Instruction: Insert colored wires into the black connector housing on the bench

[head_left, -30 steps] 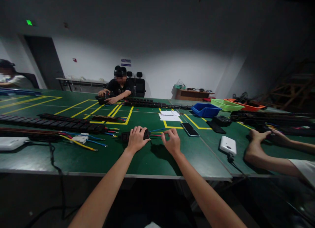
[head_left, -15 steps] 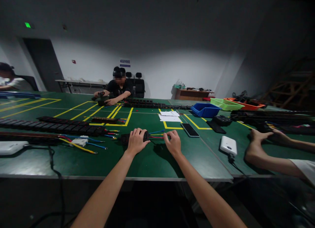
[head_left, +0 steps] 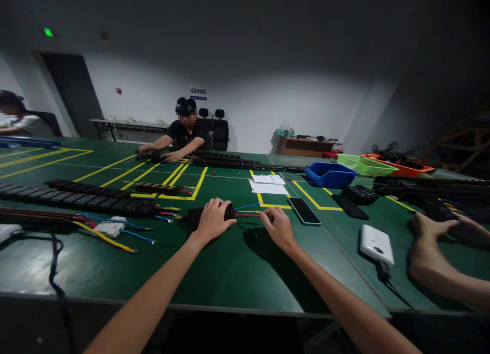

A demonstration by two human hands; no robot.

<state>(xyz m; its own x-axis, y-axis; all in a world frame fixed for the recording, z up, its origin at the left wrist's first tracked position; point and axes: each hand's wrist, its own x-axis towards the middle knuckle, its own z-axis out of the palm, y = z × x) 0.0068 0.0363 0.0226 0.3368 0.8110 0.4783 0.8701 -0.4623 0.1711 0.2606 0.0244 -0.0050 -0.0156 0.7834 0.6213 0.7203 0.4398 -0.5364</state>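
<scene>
With your left hand [head_left: 212, 220] clasped over the black block [head_left: 194, 217] on the green table [head_left: 214, 282], press evenly so the block lies flat while your right hand [head_left: 278, 227] pinches the red wire [head_left: 248, 216] near its end, and guide that wire straight, clear of the blue wire [head_left: 247, 207]. Your left hand hides most of the block, and the pinched wire tip is too small to make out.
</scene>
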